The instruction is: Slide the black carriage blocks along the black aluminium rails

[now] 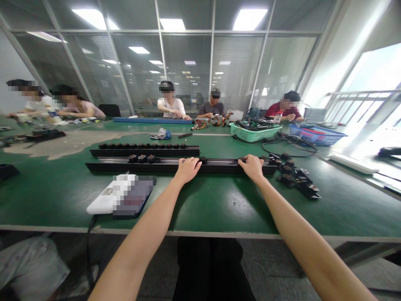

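A long black rail [167, 166] with a bright metal strip lies crosswise on the green table in front of me. My left hand [188, 169] is closed over its middle, with a small black part [203, 159] on the rail just right of the fingers. My right hand [253, 167] is closed at the right half of the rail, its fingertips on a small dark piece [242, 160] that they partly hide. Several black round-topped parts [142, 158] stand on the rail's left half. More loose black parts [290, 173] lie around its right end.
Behind lies a second black rail [144, 151] with a row of parts. A white device [105, 201] and a phone-like slab [134, 200] are at left front. A green basket [255, 133], a blue basket [318, 136] and a black cable [291, 144] are back right. Several people sit across the table.
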`<state>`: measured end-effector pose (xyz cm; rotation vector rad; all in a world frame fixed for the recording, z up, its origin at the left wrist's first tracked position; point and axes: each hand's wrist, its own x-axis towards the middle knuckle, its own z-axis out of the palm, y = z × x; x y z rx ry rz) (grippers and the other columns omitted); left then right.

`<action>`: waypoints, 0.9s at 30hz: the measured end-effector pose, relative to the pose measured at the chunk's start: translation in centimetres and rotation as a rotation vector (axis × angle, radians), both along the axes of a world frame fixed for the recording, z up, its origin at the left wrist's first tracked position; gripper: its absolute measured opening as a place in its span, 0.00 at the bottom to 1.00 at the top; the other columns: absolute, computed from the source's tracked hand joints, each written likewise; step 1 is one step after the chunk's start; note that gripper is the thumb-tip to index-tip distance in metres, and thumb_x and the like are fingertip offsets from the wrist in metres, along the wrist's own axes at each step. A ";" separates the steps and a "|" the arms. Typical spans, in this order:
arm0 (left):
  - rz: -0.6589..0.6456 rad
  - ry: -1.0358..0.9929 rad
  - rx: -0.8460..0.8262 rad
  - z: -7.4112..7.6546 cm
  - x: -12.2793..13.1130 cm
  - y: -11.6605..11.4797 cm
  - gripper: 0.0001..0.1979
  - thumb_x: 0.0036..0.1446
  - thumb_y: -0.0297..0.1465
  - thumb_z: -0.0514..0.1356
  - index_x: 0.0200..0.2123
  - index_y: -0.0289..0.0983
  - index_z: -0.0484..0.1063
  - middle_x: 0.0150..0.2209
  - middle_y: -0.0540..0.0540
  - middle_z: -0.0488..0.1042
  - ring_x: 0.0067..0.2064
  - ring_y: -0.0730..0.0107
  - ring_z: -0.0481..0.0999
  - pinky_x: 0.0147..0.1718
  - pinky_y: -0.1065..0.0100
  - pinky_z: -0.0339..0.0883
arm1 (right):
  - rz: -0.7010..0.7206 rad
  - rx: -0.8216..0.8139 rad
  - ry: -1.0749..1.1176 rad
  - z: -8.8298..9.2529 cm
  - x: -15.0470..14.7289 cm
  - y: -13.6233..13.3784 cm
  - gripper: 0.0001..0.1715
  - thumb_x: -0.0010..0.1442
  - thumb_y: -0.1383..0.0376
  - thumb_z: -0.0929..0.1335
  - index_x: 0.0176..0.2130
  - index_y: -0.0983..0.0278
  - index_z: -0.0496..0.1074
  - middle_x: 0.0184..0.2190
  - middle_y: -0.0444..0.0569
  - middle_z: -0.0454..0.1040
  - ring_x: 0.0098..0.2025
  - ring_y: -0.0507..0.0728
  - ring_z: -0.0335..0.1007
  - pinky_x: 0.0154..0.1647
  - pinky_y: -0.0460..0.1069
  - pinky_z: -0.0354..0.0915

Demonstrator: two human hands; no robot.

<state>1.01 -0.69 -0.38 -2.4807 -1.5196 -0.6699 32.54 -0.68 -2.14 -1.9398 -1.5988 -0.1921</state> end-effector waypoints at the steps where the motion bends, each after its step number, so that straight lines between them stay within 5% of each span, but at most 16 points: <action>1: -0.002 0.000 0.000 0.0 0.0 0.0 0.18 0.75 0.38 0.47 0.54 0.41 0.73 0.54 0.41 0.79 0.58 0.57 0.75 0.59 0.52 0.56 | 0.000 0.001 0.000 0.0 0.0 0.0 0.19 0.63 0.54 0.64 0.40 0.65 0.74 0.39 0.57 0.78 0.46 0.66 0.69 0.51 0.58 0.54; 27: -0.008 -0.011 -0.013 0.0 -0.2 0.2 0.18 0.76 0.38 0.47 0.55 0.40 0.73 0.56 0.41 0.79 0.59 0.57 0.76 0.59 0.52 0.55 | -0.014 -0.008 0.006 0.1 0.5 0.0 0.19 0.62 0.53 0.64 0.40 0.65 0.75 0.41 0.58 0.79 0.48 0.67 0.69 0.52 0.58 0.54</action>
